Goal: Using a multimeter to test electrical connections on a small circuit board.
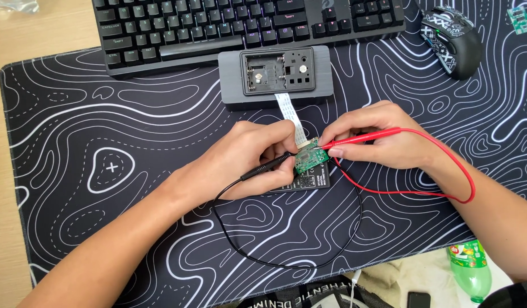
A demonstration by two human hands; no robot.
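Both forearms reach in from the bottom edge, over a black desk mat [104, 114] with white contour lines that covers the wooden tabletop [29, 28]. Left hand [249, 162] is curled, its fingers pinching a black probe [269, 165] whose tip meets the small green circuit board [307, 159]; the black lead [286, 251] loops down across the mat and back up. That board sits between the two hands, tilted over a dark flat plate [309, 182] lying on the mat. A white ribbon cable [292, 114] runs from the board up to a grey opened device case [278, 74], which lies just below the black keyboard [229, 28]. Right hand [377, 137] has its fingers pressed together around a red probe [360, 138], the tip touching the board's upper right edge; the red lead [446, 171] curves around the wrist. Farther right, a patterned black mouse [451, 40] rests near the mat's top corner, and a green plastic bottle [471, 268] lies near the bottom edge.
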